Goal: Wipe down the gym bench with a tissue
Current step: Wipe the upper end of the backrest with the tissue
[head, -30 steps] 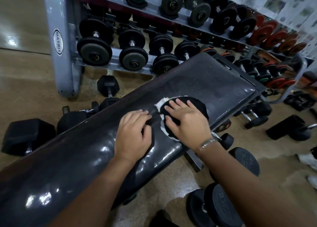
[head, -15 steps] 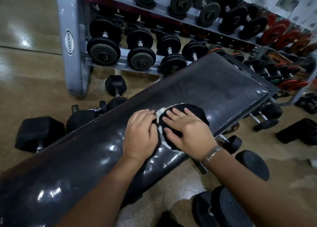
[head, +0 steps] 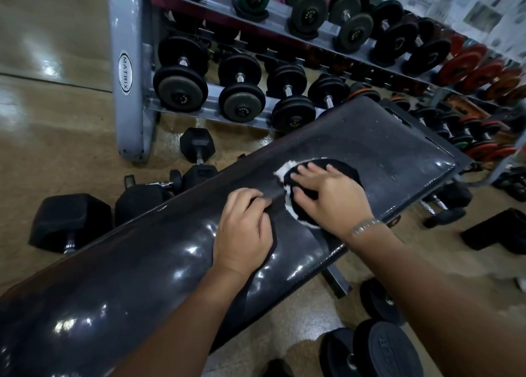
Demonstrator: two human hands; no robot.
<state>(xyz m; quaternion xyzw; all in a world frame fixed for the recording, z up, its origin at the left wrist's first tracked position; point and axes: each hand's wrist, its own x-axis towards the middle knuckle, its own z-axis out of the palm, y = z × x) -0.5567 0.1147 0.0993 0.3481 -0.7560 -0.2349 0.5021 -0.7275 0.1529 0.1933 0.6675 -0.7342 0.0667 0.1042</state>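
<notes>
One glossy black vinyl bench runs from 7 to 2 o'clock. One grey steel rack at 12 o'clock carries two tiers of round dumbbells. Two hands mid-bench: left hand, fingers curled on a dark cloth; right hand flat, fingers spread, on a round black patch edged by ragged white tissue.

So the right hand is flat on a round black patch with a ragged white edge, fingers spread, on the shiny black gym bench. The left hand sits just beside it, knuckles up, fingertips curled under. There's a silver bracelet on the right wrist. A dumbbell rack stands behind, with hex dumbbells on the floor.
</notes>
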